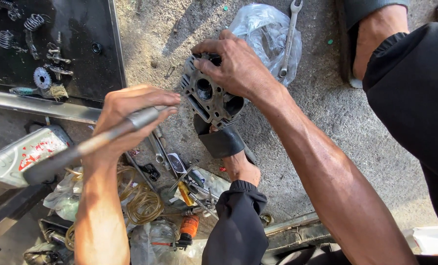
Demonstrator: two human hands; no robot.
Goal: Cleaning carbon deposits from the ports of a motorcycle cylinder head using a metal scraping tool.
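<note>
Counted: two hands (130, 115) (236, 66), one engine head (209, 95), one wrench (288, 37), two coil springs (5, 38) (35, 21), one grey oil bottle (20, 154), one sprocket (42, 77).

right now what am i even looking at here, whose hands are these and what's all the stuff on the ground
This is one picture from a camera worn on a person's head, looking down at their own two bare hands. There is no machine.

The right hand grips a dark metal engine part, steadied over a foot in a black sandal. The left hand holds a long grey metal tool with its tip close to that part.

Below is rough concrete ground. On it lie a clear plastic bag with a wrench on top, a black tray of springs and small parts, a grey oil bottle, coiled yellowish tubing and scattered hand tools.
</note>
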